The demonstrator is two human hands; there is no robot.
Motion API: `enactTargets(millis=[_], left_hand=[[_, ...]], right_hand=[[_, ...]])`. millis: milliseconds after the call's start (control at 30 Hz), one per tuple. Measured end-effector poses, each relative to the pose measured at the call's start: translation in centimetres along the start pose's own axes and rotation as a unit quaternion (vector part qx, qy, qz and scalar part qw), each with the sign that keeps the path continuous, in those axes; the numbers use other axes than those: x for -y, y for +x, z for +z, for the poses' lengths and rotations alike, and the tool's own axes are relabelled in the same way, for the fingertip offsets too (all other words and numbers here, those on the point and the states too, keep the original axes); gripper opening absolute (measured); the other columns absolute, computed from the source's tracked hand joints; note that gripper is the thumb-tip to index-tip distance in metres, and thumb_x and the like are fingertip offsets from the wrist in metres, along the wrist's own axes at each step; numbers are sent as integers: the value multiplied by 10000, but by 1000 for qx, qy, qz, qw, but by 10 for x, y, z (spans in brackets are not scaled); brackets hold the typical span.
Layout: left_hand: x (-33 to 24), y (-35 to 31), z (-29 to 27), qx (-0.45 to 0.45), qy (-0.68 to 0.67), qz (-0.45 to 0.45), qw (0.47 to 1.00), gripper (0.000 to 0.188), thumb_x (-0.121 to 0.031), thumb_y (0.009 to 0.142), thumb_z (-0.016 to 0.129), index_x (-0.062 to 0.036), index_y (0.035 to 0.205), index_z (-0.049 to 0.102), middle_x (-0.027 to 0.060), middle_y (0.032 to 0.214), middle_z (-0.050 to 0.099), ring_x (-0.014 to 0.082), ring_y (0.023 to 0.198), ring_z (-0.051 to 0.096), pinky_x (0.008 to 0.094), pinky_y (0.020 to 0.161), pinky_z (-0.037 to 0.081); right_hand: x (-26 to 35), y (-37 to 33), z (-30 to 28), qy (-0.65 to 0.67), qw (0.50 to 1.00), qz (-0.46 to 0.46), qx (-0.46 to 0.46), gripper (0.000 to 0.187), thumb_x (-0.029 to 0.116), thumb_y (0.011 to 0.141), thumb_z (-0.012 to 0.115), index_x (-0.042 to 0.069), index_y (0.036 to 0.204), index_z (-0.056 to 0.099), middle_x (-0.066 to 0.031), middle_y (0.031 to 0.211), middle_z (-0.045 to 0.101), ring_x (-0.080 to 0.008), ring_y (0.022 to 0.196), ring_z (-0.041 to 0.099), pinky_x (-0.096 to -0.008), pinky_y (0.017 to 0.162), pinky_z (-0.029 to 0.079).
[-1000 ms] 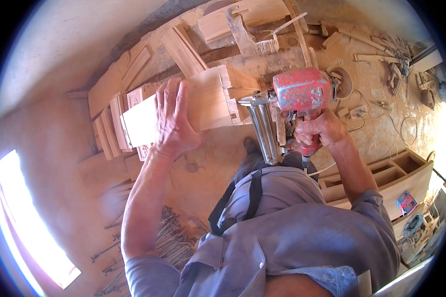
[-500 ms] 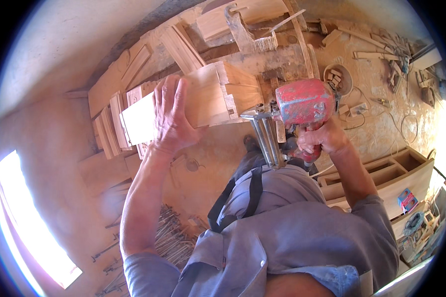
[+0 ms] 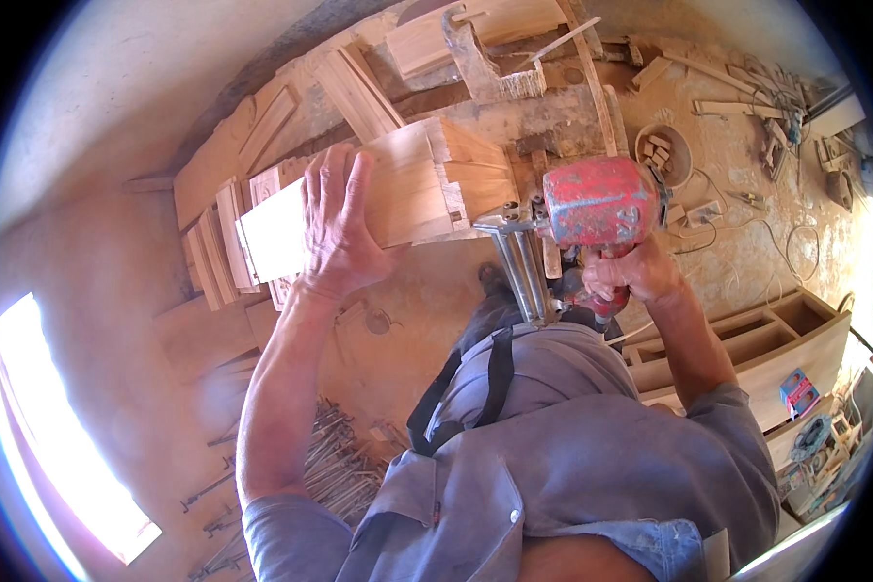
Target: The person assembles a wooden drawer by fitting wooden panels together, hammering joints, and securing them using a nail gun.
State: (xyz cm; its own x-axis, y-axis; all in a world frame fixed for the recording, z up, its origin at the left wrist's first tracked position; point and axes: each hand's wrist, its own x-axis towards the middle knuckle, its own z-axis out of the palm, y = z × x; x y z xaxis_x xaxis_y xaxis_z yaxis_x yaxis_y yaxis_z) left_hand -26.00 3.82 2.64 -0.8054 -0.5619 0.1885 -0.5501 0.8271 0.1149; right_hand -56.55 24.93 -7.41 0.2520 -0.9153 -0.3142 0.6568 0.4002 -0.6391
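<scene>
On the dusty wooden desk (image 3: 565, 114), pale rectangular wooden box (image 3: 407, 189): panels look joined; how much fastening's left, can't tell. Left hand (image 3: 339, 238) lies flat atop, fingers slightly spread; right hand (image 3: 640, 272) wraps scuffed red-and-silver nail gun (image 3: 599, 201), nose near box corner.

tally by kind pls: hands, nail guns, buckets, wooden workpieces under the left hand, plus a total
Hands: 2 (left hand, right hand)
Nail gun: 1
Bucket: 1
Wooden workpiece under left hand: 1
Total: 5
</scene>
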Motion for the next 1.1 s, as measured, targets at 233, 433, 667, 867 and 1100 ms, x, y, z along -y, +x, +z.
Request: enactTargets(millis=[233,433,667,867,1100], left_hand=[[-1,-2,-1,5,5,-9,1000,1075,-180,502,943,-52,1441,435,250,1425,446,480,1285,461,586,1064,408],[0,0,1,-5,3,4,1000,1053,-178,525,932,-14,1435,427,265,1426,442,487,1294,452,594,1072,399],[-7,5,-10,21,21,-20,999,978,-197,523,889,29,1386,487,264,1402,447,483,1308,438,580,1102,379],[-6,5,-8,17,21,-22,999,949,-217,521,892,43,1352,513,252,1403,442,471,1310,440,569,1109,376],[-5,4,-9,21,19,-27,999,955,-231,532,888,54,1361,509,258,1408,446,474,1306,446,573,1117,377]], right_hand=[[-7,2,-4,-33,999,-30,-19,387,-62,824,744,-29,1196,642,-46,742,623,-112,496,533,-276,473,431],[10,-1,-5,-21,997,-48,-64,392,53,813,763,-34,1169,621,-36,662,589,-135,483,531,-308,520,444],[20,39,-21,9,994,-55,-96,310,-48,822,692,-15,1126,639,-30,624,542,-144,463,537,-311,465,425],[47,50,-3,-19,997,-40,-69,349,-31,800,670,-17,1148,644,-39,593,547,-145,452,527,-311,461,421],[52,60,2,-12,997,-23,-70,390,-28,772,666,-23,1160,640,-35,572,527,-142,445,505,-316,491,438]])
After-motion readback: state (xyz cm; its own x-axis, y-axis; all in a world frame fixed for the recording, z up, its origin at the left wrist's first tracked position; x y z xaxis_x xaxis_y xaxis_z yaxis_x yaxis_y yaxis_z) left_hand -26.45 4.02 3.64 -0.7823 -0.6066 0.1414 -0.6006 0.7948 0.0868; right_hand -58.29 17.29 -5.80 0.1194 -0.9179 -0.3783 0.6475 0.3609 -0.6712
